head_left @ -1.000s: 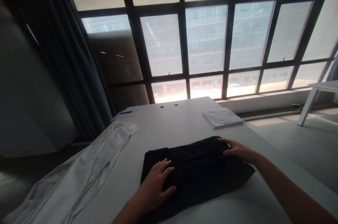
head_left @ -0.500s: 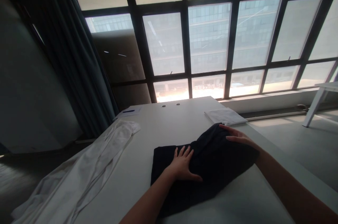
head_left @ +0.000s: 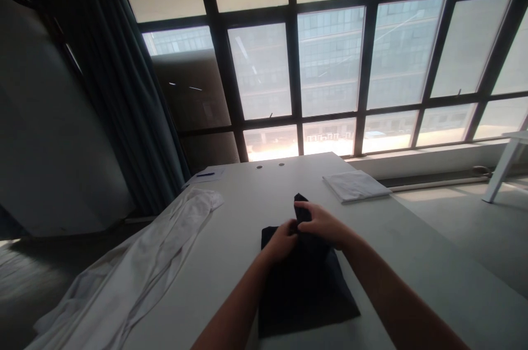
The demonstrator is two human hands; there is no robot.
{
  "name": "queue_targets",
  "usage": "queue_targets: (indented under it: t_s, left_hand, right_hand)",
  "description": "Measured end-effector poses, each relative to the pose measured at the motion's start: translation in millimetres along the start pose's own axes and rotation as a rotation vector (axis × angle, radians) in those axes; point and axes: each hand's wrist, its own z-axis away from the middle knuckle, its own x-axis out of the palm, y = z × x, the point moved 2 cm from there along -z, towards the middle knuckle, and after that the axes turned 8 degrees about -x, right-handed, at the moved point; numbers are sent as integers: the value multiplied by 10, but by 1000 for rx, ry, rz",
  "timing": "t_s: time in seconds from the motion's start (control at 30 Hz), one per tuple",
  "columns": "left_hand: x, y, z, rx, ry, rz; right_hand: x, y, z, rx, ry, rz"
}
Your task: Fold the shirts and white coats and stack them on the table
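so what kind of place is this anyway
Probably an office or workroom, though I can't be sure: there's a wall of dark-framed windows facing a large building, a plain white table with folded white cloth on it, and a long curtain.

There are two hands [head_left: 282, 241] [head_left: 324, 224], one dark cloth [head_left: 307, 292], two white cloths [head_left: 159, 253] [head_left: 357, 185], two tables [head_left: 247, 196] [head_left: 516, 135] and one pen [head_left: 205, 174].
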Motion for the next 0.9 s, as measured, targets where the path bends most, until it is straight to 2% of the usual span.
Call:
queue_targets:
  t_s: [0.1, 0.2, 0.3, 0.4, 0.57, 0.7, 0.77, 0.83, 0.9]
  left_hand:
    - [-531, -167, 111, -76, 177, 104]
    - [-847, -364, 247, -148, 264, 179]
    - [-907, -506, 331, -178, 293, 209]
    - [-862, -573, 331, -169, 322, 195]
    - [-833, -588, 277, -126, 336, 167]
    - [-877, -633, 255, -142, 292, 191]
    - [-917, -675, 249, -149, 276, 213]
    - [-958, -719, 244, -153, 261, 232]
    - [-989, -761, 236, -161, 257, 242]
  right_hand:
    - [548, 92, -39, -66, -97, 157]
    - [1046, 251, -68, -33, -207, 194]
    - [1383, 390, -48, 14, -240, 225]
    - [1534, 451, 25, 26, -264, 268]
    - [1488, 273, 212, -78, -419, 280]
    - [1307, -5, 328, -221, -586, 229]
    - [1164, -49, 301, -250, -650, 202]
    - [957, 41, 180, -232, -578, 186]
    - [687, 269, -4, -171, -361, 225]
